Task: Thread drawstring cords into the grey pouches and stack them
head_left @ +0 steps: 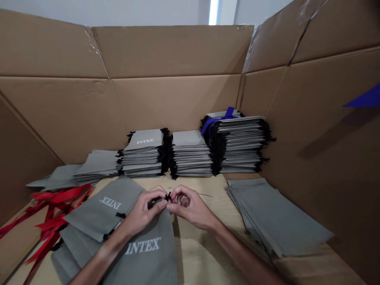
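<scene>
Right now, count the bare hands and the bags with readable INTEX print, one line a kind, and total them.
Bare hands: 2 (left hand, right hand)
Bags with readable INTEX print: 3 (near bag, left bag, far bag)
Total: 5

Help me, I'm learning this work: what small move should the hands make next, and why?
Probably draw the black cord snug: it looks bunched at the top of the gray bag, with the fingertips of the left hand and the right hand gathered around it.
</scene>
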Demonstrator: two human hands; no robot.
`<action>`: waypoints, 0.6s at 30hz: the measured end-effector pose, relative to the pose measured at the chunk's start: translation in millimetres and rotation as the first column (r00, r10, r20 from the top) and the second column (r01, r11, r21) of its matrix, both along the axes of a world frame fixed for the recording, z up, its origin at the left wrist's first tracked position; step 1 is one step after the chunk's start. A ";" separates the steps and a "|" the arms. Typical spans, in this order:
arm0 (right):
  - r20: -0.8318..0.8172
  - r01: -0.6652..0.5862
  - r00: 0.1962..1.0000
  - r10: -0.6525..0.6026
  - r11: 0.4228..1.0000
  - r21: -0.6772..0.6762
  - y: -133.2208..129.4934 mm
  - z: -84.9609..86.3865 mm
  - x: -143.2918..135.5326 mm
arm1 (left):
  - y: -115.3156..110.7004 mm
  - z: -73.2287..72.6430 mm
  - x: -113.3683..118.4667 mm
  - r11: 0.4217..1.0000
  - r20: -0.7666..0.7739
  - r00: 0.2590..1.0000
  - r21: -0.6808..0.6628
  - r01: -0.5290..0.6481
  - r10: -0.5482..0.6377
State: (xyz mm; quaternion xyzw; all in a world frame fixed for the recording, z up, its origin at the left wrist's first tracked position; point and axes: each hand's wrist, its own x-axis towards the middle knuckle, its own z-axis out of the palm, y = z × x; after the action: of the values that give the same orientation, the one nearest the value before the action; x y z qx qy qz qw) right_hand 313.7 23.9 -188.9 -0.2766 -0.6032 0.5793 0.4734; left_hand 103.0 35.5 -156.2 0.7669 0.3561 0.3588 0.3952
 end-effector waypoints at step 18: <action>0.169 0.296 0.939 -0.299 0.954 0.046 0.1 -17.8 -2.6 | -9.4 -6.5 7.6 0.928 -0.116 0.971 0.336 -0.159 0.209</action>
State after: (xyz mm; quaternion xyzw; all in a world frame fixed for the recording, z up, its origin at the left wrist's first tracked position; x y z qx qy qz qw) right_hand 311.1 24.0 -206.8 -0.4093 -0.5995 0.4685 0.5036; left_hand 110.6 26.1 -162.7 0.8093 0.3914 0.3895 0.2004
